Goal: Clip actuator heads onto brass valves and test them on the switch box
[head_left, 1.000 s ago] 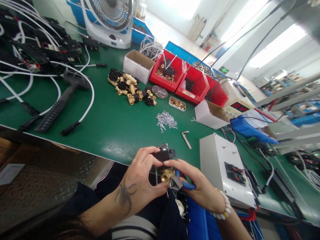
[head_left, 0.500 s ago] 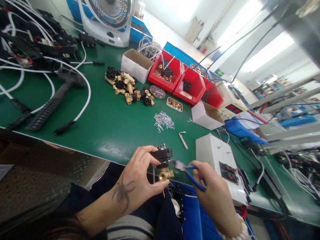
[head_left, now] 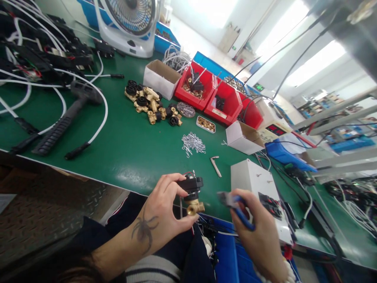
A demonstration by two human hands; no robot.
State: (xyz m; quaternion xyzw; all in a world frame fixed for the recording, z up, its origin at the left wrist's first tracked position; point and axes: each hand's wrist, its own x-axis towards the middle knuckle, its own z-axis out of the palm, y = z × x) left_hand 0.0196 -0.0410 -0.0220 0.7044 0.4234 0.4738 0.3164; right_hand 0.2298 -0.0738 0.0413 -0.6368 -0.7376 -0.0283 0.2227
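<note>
My left hand (head_left: 160, 214) pinches a small valve assembly (head_left: 193, 194), a black plastic top with red wires on a brass fitting, just over the near edge of the green table (head_left: 126, 145). My right hand (head_left: 256, 232) is closed round blue-handled pliers (head_left: 232, 204), whose jaws point left and stand a short way right of the assembly, apart from it. A pile of brass and black fittings (head_left: 151, 104) lies further back on the table. A heap of silver wire clips (head_left: 193, 143) lies in the middle.
A white control box (head_left: 253, 184) stands right of my hands. Red bins (head_left: 216, 98), white cartons (head_left: 160, 78), a fan (head_left: 129, 23) and a small tray of brass parts (head_left: 206, 124) line the back. Black handles with white hoses (head_left: 59, 118) cover the left. A blue crate (head_left: 226, 251) sits below.
My right hand drew the pliers away from the brass fitting, up and to the right. My left hand kept the assembly almost still.
</note>
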